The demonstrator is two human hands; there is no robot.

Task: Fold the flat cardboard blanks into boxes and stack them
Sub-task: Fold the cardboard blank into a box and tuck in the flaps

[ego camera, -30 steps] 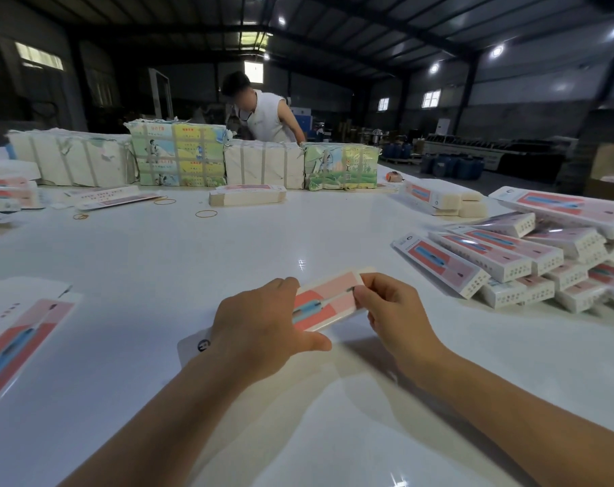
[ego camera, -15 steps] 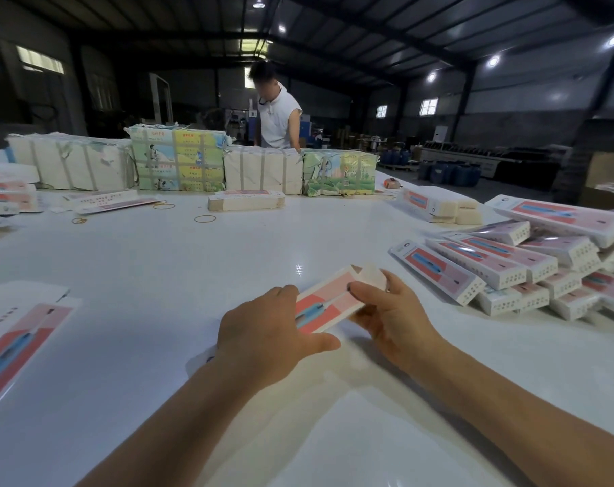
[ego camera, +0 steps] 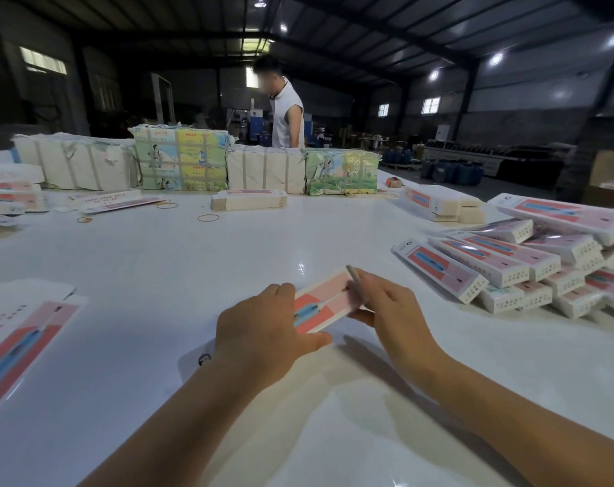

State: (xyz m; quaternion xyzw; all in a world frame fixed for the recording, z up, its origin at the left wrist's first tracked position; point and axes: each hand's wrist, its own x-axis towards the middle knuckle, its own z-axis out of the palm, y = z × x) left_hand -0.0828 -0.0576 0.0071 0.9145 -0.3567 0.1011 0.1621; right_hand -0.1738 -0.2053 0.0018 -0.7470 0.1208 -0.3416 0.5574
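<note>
Head view: a pink-and-white box [ego camera: 328,300] is being worked at 6 o'clock on the white table [ego camera: 193,268], low in the middle of the frame. Its near half is gripped by the left hand [ego camera: 263,332], fingers curled over the top face and the thumb tucked along the near edge, presumably so the sleeve is kept squared up while its far end is closed. At that far end the right hand [ego camera: 393,307] is engaged; a thin end flap [ego camera: 354,281] is pinched and stood up between its fingers (the flap is motion-blurred, so the exact tuck cannot be read). The step in hand is judged to be the closing of that flap.

At 3 o'clock the finished boxes [ego camera: 509,265] are heaped in rough overlapping rows, well apart from the hands yet within an arm's swing, which would suit quick stacking. At 9 o'clock flat blanks [ego camera: 20,346] are laid printed side up, ready to be drawn in. At 12 o'clock strapped bundles [ego camera: 179,159] are lined along the far edge, with a person in a white top [ego camera: 287,114] behind them and loose rubber bands [ego camera: 208,217] scattered in front.
</note>
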